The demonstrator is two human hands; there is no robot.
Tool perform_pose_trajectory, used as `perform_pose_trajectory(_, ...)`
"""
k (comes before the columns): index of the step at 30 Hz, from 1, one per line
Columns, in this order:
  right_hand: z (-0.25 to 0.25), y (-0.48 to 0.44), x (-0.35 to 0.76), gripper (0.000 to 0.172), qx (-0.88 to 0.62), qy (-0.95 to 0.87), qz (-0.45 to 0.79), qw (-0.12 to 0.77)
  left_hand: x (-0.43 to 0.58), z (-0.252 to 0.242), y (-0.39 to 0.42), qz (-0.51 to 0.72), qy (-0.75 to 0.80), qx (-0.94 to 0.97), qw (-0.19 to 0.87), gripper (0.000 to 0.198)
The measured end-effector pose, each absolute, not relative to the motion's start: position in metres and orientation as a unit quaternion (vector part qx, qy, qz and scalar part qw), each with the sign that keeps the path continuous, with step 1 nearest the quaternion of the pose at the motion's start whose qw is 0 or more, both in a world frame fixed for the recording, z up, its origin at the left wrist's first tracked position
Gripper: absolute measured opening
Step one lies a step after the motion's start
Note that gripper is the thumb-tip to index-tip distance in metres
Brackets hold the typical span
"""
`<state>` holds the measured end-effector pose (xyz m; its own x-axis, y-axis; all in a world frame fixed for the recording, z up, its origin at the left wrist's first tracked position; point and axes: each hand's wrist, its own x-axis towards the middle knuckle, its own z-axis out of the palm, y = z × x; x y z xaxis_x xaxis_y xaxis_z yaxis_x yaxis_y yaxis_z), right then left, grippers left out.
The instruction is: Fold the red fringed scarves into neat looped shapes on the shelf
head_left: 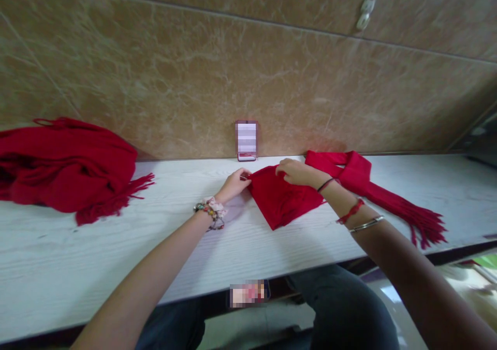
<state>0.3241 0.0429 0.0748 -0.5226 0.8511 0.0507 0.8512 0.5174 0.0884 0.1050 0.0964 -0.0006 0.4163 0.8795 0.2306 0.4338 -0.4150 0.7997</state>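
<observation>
A red scarf [285, 200] lies partly folded on the white table [174, 251], its near part forming a pointed flap. My left hand [235, 184] pinches the scarf's left corner between thumb and fingers. Across the scarf's upper edge, my right hand [293, 173] has its fingers bent and closed on the cloth. The rest of this scarf runs out to the right beyond my right wrist, past a fold, and ends in a fringe [427, 225]. My right forearm hides part of the cloth.
A heap of red fringed cloth [70, 169] lies at the table's left. A phone [247, 140] with a lit, blurred screen leans against the brown marbled wall [174, 81]. Another blurred screen [248, 294] shows below the table's front edge, by my legs [345, 303].
</observation>
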Motion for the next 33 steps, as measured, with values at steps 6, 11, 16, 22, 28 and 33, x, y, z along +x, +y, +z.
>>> perform_pose_trajectory(6, 0.079, 0.024, 0.342, 0.030, -0.526, -0.839, -0.130, 0.056, 0.107, 0.010, 0.079, 0.364, 0.417, 0.793, 0.256, 0.027)
perform_pose_trajectory(11, 0.059, 0.002, 0.309, 0.029, -0.395, -0.910, -0.068, 0.103, 0.115, 0.005, 0.059, 0.326, 0.344, 0.869, 0.145, 0.036)
perform_pose_trajectory(16, 0.066, 0.001, 0.340, 0.025, -0.438, -0.896, -0.058, -0.050, 0.116, -0.012, 0.049, 0.196, 0.351, 0.904, 0.146, 0.051)
perform_pose_trajectory(22, 0.082, -0.013, 0.360, 0.026, -0.506, -0.859, -0.082, 0.018, 0.118, -0.004, 0.041, 0.201, 0.365, 0.903, 0.106, 0.048)
perform_pose_trajectory(28, 0.066, -0.024, 0.334, 0.016, -0.439, -0.896, -0.042, 0.052, 0.128, 0.002, 0.017, 0.190, 0.318, 0.924, 0.092, 0.064)
perform_pose_trajectory(33, 0.062, -0.017, 0.363, 0.021, -0.508, -0.861, -0.034, -0.021, 0.120, -0.002, 0.014, 0.085, 0.331, 0.932, 0.124, 0.072)
